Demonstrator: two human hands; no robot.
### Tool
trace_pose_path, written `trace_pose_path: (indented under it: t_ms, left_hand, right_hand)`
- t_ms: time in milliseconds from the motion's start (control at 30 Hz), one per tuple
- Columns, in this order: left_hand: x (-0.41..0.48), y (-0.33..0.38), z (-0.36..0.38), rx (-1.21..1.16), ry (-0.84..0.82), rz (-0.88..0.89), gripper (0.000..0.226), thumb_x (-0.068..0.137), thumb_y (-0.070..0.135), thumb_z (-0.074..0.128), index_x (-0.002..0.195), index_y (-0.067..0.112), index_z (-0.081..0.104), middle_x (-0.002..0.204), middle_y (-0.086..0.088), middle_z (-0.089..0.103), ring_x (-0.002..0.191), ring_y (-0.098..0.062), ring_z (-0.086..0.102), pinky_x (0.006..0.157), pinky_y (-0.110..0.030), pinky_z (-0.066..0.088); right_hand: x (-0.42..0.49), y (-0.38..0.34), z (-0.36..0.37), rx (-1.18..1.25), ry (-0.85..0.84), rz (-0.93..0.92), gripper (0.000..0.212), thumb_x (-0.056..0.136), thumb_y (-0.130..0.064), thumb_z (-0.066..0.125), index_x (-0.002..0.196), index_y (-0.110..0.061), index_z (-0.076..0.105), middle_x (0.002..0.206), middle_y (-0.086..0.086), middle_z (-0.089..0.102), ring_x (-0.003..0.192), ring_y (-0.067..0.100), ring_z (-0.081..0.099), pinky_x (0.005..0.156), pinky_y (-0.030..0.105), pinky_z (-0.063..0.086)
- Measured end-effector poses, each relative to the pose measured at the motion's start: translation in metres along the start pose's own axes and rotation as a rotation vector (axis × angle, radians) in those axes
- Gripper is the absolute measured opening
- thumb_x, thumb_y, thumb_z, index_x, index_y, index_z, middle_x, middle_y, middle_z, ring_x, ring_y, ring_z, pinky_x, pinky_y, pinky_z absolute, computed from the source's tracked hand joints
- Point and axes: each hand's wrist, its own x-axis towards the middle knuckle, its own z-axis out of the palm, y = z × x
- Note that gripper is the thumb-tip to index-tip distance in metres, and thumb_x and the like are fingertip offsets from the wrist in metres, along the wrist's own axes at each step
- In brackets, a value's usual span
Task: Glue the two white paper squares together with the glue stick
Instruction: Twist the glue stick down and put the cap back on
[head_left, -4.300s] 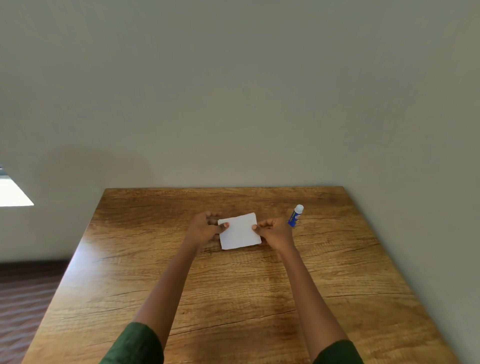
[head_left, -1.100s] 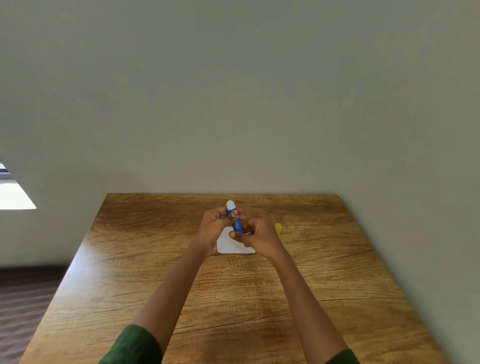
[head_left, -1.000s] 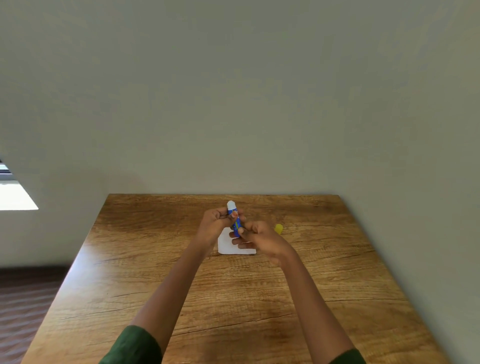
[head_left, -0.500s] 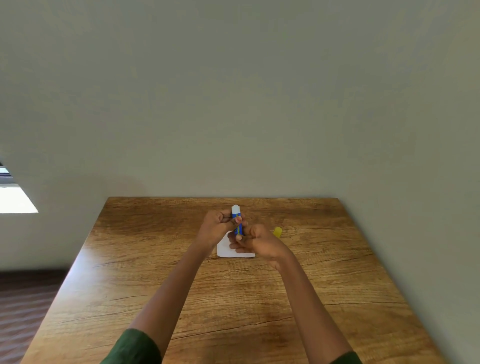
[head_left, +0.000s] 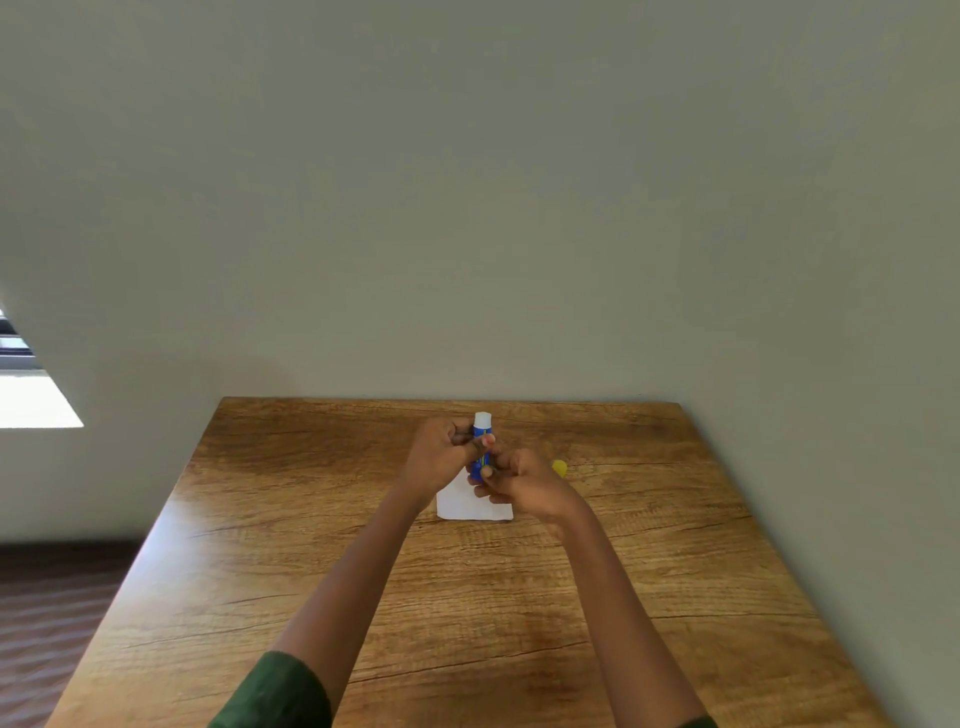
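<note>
A blue glue stick (head_left: 481, 447) with a white tip stands upright between both hands, above the paper. My left hand (head_left: 441, 454) grips its upper body. My right hand (head_left: 519, 480) pinches its lower end with the fingertips. White paper (head_left: 467, 506) lies flat on the wooden table (head_left: 311, 545) under the hands; only its near part shows, and I cannot tell whether it is one square or two stacked. A small yellow cap (head_left: 559, 467) rests on the table just right of my right hand.
The table's far edge meets a plain grey wall, and another wall runs along its right side. A dark floor lies beyond the left edge.
Since 4.3 s ago the hands let go of the paper and took up the glue stick; the yellow cap now lies on the table. In the last second the hands barely shifted.
</note>
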Motion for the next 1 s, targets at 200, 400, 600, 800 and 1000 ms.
trace_pose_path:
  t_ms: [200, 400, 600, 800, 1000]
  left_hand:
    - [-0.001, 0.005, 0.003, -0.049, 0.018, 0.001, 0.015, 0.084, 0.014, 0.065, 0.095, 0.006, 0.070, 0.081, -0.006, 0.073, 0.072, -0.006, 0.069, 0.070, -0.020, 0.054]
    - [-0.003, 0.009, 0.005, -0.073, 0.030, 0.007, 0.014, 0.083, 0.012, 0.065, 0.095, 0.005, 0.070, 0.082, -0.008, 0.072, 0.069, -0.002, 0.069, 0.069, -0.016, 0.054]
    - [-0.003, 0.013, 0.004, -0.116, -0.005, 0.002, 0.009, 0.084, 0.013, 0.064, 0.090, 0.010, 0.071, 0.083, -0.006, 0.073, 0.078, -0.014, 0.070, 0.078, -0.029, 0.055]
    - [-0.003, 0.016, 0.008, -0.110, 0.019, -0.019, 0.020, 0.085, 0.012, 0.064, 0.101, 0.002, 0.069, 0.087, -0.010, 0.072, 0.074, -0.008, 0.069, 0.068, -0.018, 0.055]
    - [-0.002, 0.023, 0.010, -0.111, 0.005, -0.021, 0.007, 0.085, 0.015, 0.064, 0.090, 0.013, 0.069, 0.084, -0.004, 0.071, 0.065, 0.001, 0.067, 0.055, -0.014, 0.052]
  right_hand:
    - [-0.001, 0.004, 0.001, 0.089, 0.078, -0.055, 0.019, 0.090, -0.012, 0.058, 0.105, -0.005, 0.067, 0.089, 0.002, 0.071, 0.083, 0.012, 0.068, 0.088, 0.032, 0.051]
    - [-0.002, -0.001, 0.002, -0.005, 0.274, -0.076, 0.014, 0.070, -0.008, 0.078, 0.074, -0.019, 0.070, 0.069, -0.006, 0.068, 0.069, 0.004, 0.064, 0.066, 0.017, 0.051]
    - [-0.006, -0.006, -0.004, 0.116, -0.047, -0.009, 0.013, 0.091, -0.010, 0.055, 0.100, -0.013, 0.065, 0.096, -0.001, 0.067, 0.091, 0.014, 0.067, 0.090, 0.031, 0.045]
    - [-0.004, -0.009, -0.006, -0.017, 0.208, -0.034, 0.020, 0.074, -0.005, 0.074, 0.092, 0.001, 0.071, 0.078, 0.007, 0.069, 0.075, 0.014, 0.064, 0.070, 0.020, 0.051]
    - [-0.005, -0.009, -0.001, -0.068, 0.328, -0.085, 0.028, 0.070, -0.020, 0.080, 0.094, -0.010, 0.069, 0.089, 0.005, 0.072, 0.082, 0.015, 0.067, 0.069, 0.020, 0.049]
